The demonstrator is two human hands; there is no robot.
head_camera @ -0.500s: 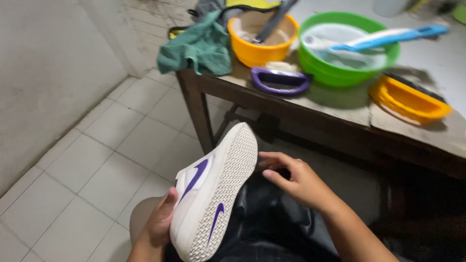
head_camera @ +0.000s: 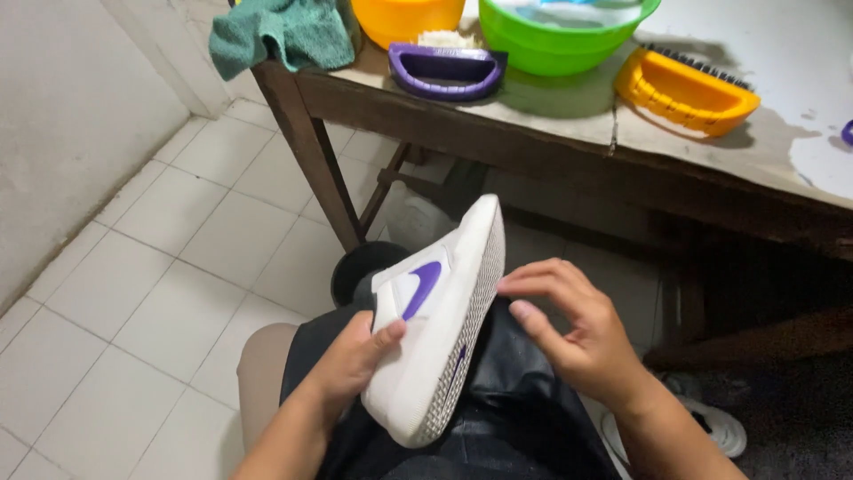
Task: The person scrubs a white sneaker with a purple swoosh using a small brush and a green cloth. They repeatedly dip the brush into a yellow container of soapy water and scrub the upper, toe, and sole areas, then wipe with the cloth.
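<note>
Left hand is gripping the white sneaker at its heel end, holding it tilted on its side over the lap, below the counter. Right hand is hovering loosely open, fingertips touching the sole edge. Best keeping the heel grip firm while turning it. Sneaker is looking clean white, purple swoosh-shaped mark on the side, fine-patterned tread showing.

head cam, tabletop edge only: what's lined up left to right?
Green cloth → orange bowl → purple scrub brush → green basin → orange scrub brush.
</note>
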